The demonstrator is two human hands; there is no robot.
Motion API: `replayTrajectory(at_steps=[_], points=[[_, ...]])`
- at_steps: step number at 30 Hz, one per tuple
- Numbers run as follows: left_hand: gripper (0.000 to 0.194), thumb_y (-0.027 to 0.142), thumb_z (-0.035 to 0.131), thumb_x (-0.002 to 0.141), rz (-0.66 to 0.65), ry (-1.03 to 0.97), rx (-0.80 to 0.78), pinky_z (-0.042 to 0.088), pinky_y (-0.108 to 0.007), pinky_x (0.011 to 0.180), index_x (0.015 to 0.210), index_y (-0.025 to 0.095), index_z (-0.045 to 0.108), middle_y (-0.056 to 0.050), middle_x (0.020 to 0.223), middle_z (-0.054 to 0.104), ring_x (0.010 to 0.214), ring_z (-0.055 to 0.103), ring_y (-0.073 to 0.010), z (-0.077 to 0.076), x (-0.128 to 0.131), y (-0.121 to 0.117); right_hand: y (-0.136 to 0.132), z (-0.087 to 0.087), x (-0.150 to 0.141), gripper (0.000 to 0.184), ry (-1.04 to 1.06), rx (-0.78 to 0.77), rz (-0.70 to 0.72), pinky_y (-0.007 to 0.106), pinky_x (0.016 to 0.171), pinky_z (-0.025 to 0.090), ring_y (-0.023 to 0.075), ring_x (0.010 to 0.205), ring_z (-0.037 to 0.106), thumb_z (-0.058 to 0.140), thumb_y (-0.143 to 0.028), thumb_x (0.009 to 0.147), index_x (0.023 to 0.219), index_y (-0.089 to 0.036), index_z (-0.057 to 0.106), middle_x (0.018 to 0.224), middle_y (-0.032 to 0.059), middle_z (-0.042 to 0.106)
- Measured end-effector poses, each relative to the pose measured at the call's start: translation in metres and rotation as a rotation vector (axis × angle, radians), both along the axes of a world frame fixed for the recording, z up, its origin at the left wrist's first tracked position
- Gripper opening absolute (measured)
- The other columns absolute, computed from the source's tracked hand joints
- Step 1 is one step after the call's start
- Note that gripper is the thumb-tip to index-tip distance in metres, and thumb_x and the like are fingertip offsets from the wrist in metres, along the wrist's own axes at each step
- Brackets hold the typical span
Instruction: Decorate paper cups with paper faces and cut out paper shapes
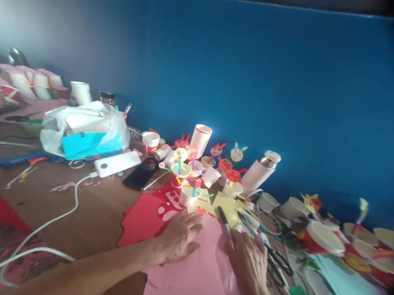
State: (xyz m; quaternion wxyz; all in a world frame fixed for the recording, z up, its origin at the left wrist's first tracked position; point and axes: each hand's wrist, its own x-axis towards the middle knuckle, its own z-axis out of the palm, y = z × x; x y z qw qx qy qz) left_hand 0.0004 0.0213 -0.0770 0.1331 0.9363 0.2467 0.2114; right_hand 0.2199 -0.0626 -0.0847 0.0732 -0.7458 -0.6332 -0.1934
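My left hand (179, 238) lies flat with its fingers stretched out on a pink paper sheet (189, 278), at the edge of a red paper sheet (143, 221). My right hand (250, 263) is closed around a black marker pen (225, 224) that points up and away, its tip over a yellow paper piece (230, 206). Just beyond my hands stand paper cups with colourful paper animal faces on straws (191, 184). Several more pens (253, 224) lie right of the marker.
A white power bank (117, 163) with a white cable (53, 220), a black phone (138, 176), a plastic bag over a teal tissue box (89, 144) and a pink flask (261, 170) sit on the wooden table. Scissors (277, 263) and more decorated cups (321, 237) lie right. A blue wall (263, 84) stands behind.
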Motion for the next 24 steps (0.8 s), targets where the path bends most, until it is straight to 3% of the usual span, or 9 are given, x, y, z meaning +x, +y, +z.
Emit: replayTrajectory(at_steps=[6, 9, 13, 16, 19, 22, 24], points=[[0.054, 0.048, 0.048, 0.086, -0.142, 0.059, 0.016, 0.029, -0.044, 0.106, 0.129, 0.015, 0.046, -0.013, 0.136, 0.047, 0.129, 0.037, -0.0269, -0.002, -0.015, -0.018, 0.000, 0.003, 0.018, 0.026, 0.139, 0.205, 0.019, 0.038, 0.074, 0.037, 0.0262, 0.080, 0.064, 0.047, -0.036, 0.085, 0.098, -0.021, 0.064, 0.086, 0.0055, 0.069], [0.055, 0.050, 0.043, 0.088, -0.193, 0.072, 0.033, 0.033, -0.041, 0.103, 0.132, 0.017, 0.044, -0.012, 0.137, 0.047, 0.131, 0.036, -0.0249, -0.001, -0.018, -0.024, -0.001, 0.007, 0.021, 0.029, 0.335, 0.254, 0.032, 0.036, 0.071, 0.040, 0.0242, 0.077, 0.063, 0.044, -0.039, 0.086, 0.098, -0.021, 0.063, 0.085, 0.0060, 0.067], [0.052, 0.049, 0.047, 0.086, -0.285, 0.072, 0.042, 0.033, -0.039, 0.104, 0.129, 0.020, 0.046, -0.011, 0.133, 0.051, 0.126, 0.042, -0.0235, 0.001, -0.015, -0.029, -0.003, 0.009, 0.021, 0.031, 0.667, 0.276, 0.045, 0.029, 0.068, 0.044, 0.0209, 0.080, 0.061, 0.043, -0.041, 0.087, 0.101, -0.019, 0.060, 0.087, 0.0069, 0.064], [0.040, 0.043, 0.052, 0.085, -0.299, 0.026, 0.059, 0.031, -0.040, 0.105, 0.118, 0.020, 0.053, -0.007, 0.124, 0.058, 0.118, 0.049, -0.0217, 0.006, -0.017, -0.024, -0.004, 0.007, 0.022, 0.029, 0.662, 0.255, 0.053, 0.031, 0.070, 0.044, 0.0215, 0.081, 0.061, 0.044, -0.040, 0.087, 0.100, -0.020, 0.060, 0.088, 0.0065, 0.064], [0.021, 0.026, 0.045, 0.090, -0.103, 0.017, 0.094, 0.033, -0.038, 0.102, 0.103, 0.021, 0.061, -0.005, 0.114, 0.063, 0.109, 0.053, -0.0191, 0.010, -0.031, -0.006, -0.003, 0.004, 0.025, 0.026, 0.471, 0.200, 0.076, 0.035, 0.075, 0.041, 0.0242, 0.084, 0.061, 0.045, -0.039, 0.086, 0.097, -0.022, 0.061, 0.090, 0.0056, 0.066], [0.026, 0.018, 0.045, 0.087, 0.314, 0.087, 0.132, 0.036, -0.042, 0.098, 0.108, 0.018, 0.061, -0.009, 0.122, 0.058, 0.115, 0.048, -0.0250, 0.009, -0.054, 0.018, -0.003, 0.000, 0.024, 0.025, 0.290, 0.143, 0.105, 0.038, 0.078, 0.037, 0.0258, 0.088, 0.061, 0.045, -0.036, 0.087, 0.098, -0.023, 0.062, 0.093, 0.0056, 0.068], [0.033, 0.023, 0.050, 0.084, 0.486, 0.160, 0.140, 0.035, -0.047, 0.097, 0.115, 0.015, 0.058, -0.012, 0.127, 0.054, 0.119, 0.043, -0.0299, 0.006, -0.068, 0.027, -0.002, -0.001, 0.022, 0.025, 0.215, 0.112, 0.132, 0.038, 0.080, 0.036, 0.0257, 0.089, 0.061, 0.044, -0.036, 0.087, 0.099, -0.022, 0.062, 0.094, 0.0061, 0.069]])
